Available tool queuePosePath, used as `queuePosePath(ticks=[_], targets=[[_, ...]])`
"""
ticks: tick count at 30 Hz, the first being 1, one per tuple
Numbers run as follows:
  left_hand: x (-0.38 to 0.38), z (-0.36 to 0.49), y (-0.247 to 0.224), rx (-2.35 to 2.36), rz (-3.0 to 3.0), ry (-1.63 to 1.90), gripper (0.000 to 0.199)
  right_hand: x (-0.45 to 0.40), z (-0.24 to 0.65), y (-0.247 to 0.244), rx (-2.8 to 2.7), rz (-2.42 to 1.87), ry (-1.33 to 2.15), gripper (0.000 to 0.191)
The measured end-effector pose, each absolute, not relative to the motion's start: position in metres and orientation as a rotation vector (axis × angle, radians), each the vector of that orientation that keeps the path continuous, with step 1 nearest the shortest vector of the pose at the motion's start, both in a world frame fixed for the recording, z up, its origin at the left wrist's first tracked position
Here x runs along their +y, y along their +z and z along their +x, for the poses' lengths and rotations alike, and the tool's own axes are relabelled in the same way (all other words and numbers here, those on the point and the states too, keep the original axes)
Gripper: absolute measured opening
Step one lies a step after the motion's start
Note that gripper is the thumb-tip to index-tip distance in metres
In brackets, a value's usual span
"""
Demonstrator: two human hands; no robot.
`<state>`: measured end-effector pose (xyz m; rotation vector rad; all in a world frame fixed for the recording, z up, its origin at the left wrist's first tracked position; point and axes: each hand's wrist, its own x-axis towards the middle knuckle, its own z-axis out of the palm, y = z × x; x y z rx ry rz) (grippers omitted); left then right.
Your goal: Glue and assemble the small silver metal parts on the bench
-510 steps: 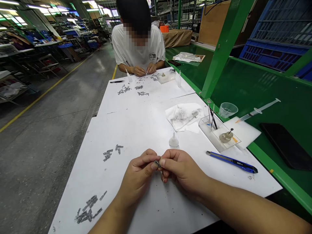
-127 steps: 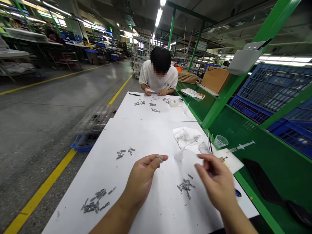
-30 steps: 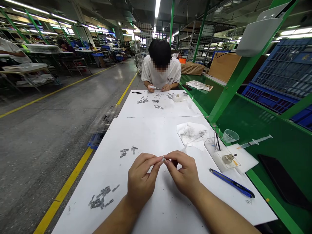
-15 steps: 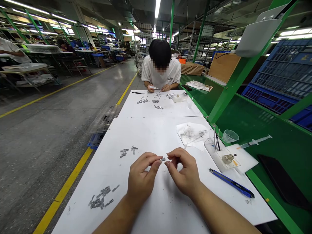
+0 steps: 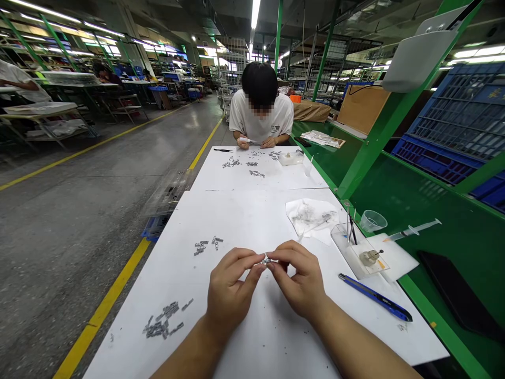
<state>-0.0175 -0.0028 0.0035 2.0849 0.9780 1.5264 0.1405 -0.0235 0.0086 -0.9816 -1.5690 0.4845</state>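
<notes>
Above the white table my left hand pinches a small grey metal part between thumb and fingertips. My right hand meets it from the other side, its thumb and index finger closed on the part's right end. The fingertips cover most of the part, so its exact kind is hidden. A pile of similar small grey metal pieces lies left of my left forearm. Farther up the table is a smaller group of such pieces.
At right lie a blue utility knife, a small metal bottle on a white block, a syringe, a clear cup and a stained white cloth. Across the table a co-worker handles small parts.
My right thumb and index finger have moved left and closed on the small metal part, which my left hand held alone before. The piles have not moved.
</notes>
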Motion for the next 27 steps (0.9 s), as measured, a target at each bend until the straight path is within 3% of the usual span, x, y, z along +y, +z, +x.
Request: queuePosePath(ticks=[6, 27], targets=[[-0.0036, -0.0166, 0.0033, 0.996, 2.123, 1.558, 0.027, -0.0218, 0.1421, 0.009, -1.522, -0.972, 0.503, 0.022], [-0.0035, -0.016, 0.0045, 0.924, 2.126, 1.605, 0.021, -0.0224, 0.1427, 0.0063, -1.505, -0.976, 0.56, 0.019]])
